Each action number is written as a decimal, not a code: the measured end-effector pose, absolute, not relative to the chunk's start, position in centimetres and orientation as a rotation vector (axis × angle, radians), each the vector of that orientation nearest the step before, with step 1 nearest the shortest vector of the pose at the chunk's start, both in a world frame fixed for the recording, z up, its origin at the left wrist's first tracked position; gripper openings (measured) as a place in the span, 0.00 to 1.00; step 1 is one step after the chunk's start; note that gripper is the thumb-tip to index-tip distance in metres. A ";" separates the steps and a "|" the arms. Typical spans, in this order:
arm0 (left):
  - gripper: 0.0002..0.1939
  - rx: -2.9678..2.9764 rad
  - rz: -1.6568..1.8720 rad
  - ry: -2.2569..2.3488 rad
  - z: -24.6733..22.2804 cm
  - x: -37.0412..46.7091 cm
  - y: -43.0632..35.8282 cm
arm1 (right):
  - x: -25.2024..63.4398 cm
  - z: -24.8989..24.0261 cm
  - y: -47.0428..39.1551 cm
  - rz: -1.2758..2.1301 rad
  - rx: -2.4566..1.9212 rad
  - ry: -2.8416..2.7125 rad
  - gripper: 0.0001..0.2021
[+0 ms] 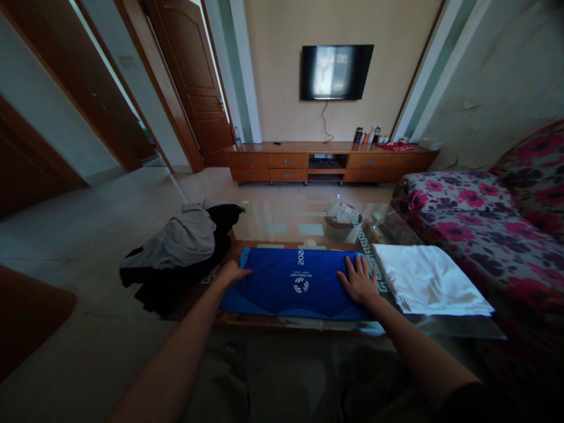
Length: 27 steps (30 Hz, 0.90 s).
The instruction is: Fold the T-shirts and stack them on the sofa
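Note:
A folded blue shirt (273, 285) with white lettering and a round white logo lies flat on the glass-topped coffee table (282, 322). At its left edge is my left hand (231, 274), thumb on top of the cloth and the other fingers mostly hidden; it appears to pinch that edge. My right hand (360, 281) rests open on the shirt's right end, palm down with fingers spread. To the right, a folded white cloth (434, 279) lies on the table. Grey and black clothing (180, 244) is heaped at the table's left end.
Beyond the shirt stand a lined waste basket (342, 218) and a small glass jar (376, 220). A flowered sofa (473, 229) runs along the right. Against the far wall is a low wooden cabinet (286, 160), with a television (337, 71) above it.

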State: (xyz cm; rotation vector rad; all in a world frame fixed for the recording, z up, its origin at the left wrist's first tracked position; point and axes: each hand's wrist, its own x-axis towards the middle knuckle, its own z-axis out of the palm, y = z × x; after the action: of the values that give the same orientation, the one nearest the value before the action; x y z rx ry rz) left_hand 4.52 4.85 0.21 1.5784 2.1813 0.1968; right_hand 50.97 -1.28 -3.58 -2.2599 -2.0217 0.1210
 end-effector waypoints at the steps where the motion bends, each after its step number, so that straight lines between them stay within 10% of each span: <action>1: 0.20 1.583 0.164 2.162 0.2 4.7 4.9 | 50.9 -3.5 -1.3 0.133 -2.259 -2.021 0.39; 11: 0.19 1.757 0.086 2.161 1.9 7.0 4.2 | 48.7 -0.8 -0.4 0.176 -1.930 -1.960 0.32; 19: 0.18 2.000 0.121 2.200 7.0 12.8 1.5 | 38.1 2.2 1.6 1.482 -1.261 -1.255 0.14; 27: 0.16 2.080 0.616 1.641 8.9 20.4 -2.4 | 34.2 2.8 1.7 2.182 -1.015 -0.721 0.25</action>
State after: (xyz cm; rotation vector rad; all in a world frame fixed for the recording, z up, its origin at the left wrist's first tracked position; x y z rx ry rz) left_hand 20.37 -2.45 8.94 2.0797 1.6410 0.6164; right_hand 34.20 1.71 2.80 -1.0148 -0.7211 2.1819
